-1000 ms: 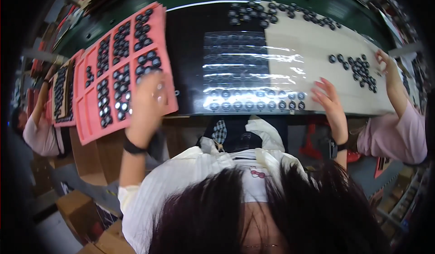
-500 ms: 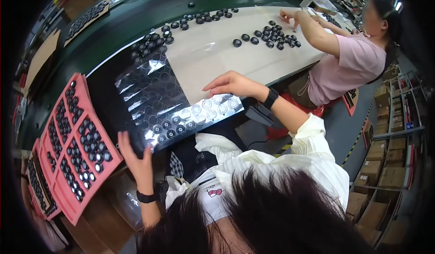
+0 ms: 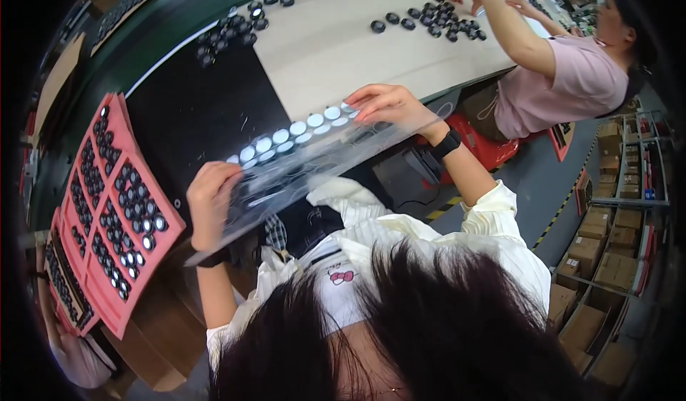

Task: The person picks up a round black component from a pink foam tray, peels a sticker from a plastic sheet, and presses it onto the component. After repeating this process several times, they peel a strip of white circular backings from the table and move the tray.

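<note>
Between my two hands is a clear plastic sheet [image 3: 304,169] with circle outlines, lifted and tilted over the front edge of the table. Two rows of bright round discs [image 3: 299,128] run along its upper edge. My left hand [image 3: 211,197] grips the left end, its fingers curled at the edge. At the other end, my right hand [image 3: 386,106] pinches the sheet between thumb and fingers. Behind the sheet lies a black mat [image 3: 207,101], with small black round parts [image 3: 227,35] piled at its far end.
A pink divided tray [image 3: 118,215] full of black round parts stands to the left. On the beige board [image 3: 314,58] sits another cluster of round parts [image 3: 449,18], near a co-worker [image 3: 579,72] in pink. Shelves with cardboard boxes [image 3: 597,222] line the right side.
The sheet lay flat on the black mat before; now it is raised and tilted toward me. My left hand has closed on its left end, my right hand on its right end.
</note>
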Action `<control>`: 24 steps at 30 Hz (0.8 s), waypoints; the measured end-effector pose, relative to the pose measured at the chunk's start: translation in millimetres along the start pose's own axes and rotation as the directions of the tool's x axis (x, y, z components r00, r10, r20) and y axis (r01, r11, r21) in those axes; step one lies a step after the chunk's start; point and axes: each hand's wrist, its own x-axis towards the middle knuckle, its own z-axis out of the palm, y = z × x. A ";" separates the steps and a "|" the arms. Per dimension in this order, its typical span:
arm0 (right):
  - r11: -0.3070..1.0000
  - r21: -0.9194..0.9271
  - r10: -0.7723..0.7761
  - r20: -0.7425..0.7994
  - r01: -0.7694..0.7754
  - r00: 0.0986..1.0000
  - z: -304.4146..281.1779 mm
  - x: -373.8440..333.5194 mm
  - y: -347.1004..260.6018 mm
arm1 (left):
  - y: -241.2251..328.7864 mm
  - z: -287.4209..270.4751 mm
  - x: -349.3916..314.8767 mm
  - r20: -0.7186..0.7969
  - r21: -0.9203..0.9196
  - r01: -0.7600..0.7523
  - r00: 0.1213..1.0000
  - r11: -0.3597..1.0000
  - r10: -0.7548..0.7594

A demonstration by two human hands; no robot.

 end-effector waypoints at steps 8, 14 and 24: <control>0.976 -0.006 0.214 -0.202 -0.220 0.956 18.0 -3.5 20.7 | -13.6 21.1 -23.7 -0.017 -0.140 0.201 0.979 0.969 -0.205; 0.968 -0.134 0.168 -0.279 -0.212 0.945 29.6 -2.5 28.5 | -13.8 29.6 -22.3 -0.088 -0.203 0.256 0.957 0.945 -0.278; 0.799 -0.471 0.240 -0.321 -0.374 0.916 44.1 14.2 12.3 | -7.9 42.1 -17.7 -0.186 -0.250 0.396 0.876 0.884 -0.445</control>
